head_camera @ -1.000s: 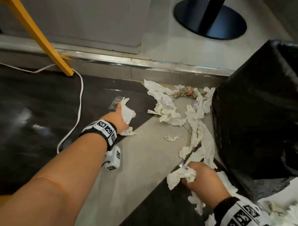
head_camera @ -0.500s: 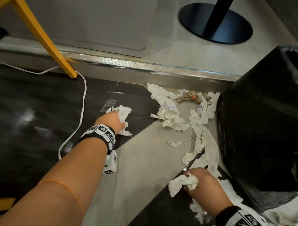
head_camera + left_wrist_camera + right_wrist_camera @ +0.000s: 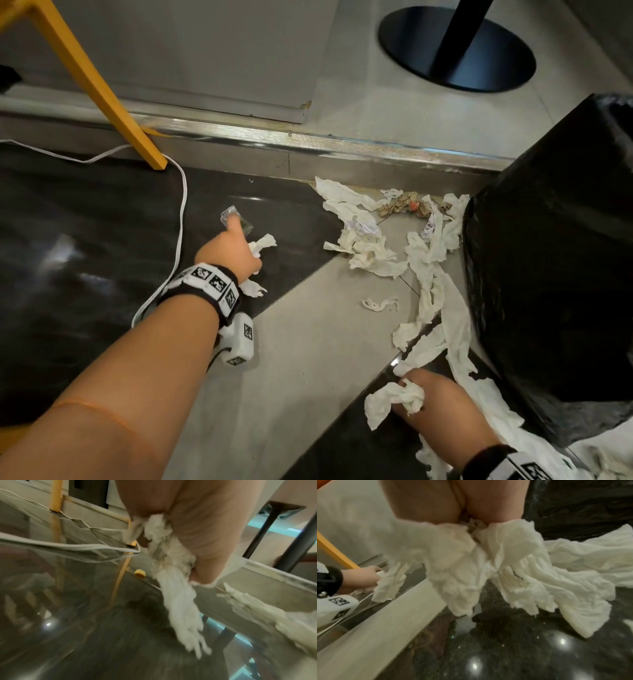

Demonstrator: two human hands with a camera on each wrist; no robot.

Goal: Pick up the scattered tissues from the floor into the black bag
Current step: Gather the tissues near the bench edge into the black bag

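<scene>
White tissues (image 3: 363,245) lie scattered on the floor beside the black bag (image 3: 555,260) at the right. My left hand (image 3: 233,250) grips a crumpled tissue (image 3: 262,244) over the dark floor, with one finger stretched onto a clear plastic wrapper (image 3: 236,219). In the left wrist view that tissue (image 3: 175,588) hangs from my curled fingers (image 3: 204,534). Low in the head view, close to the bag, my right hand (image 3: 438,401) holds a bunch of tissue (image 3: 394,401). In the right wrist view the bunch (image 3: 481,566) spills from my fist, and a longer strip trails on the floor.
A yellow chair leg (image 3: 102,92) stands on the metal floor strip (image 3: 342,142), and a white cable (image 3: 178,219) curls past it. A black round table base (image 3: 455,48) sits behind. Brown scraps (image 3: 404,205) lie among the tissues near the strip.
My left hand has closed on its tissue and stretched a finger forward onto the plastic wrapper. My right hand has gathered its tissue tighter and stayed near the bag.
</scene>
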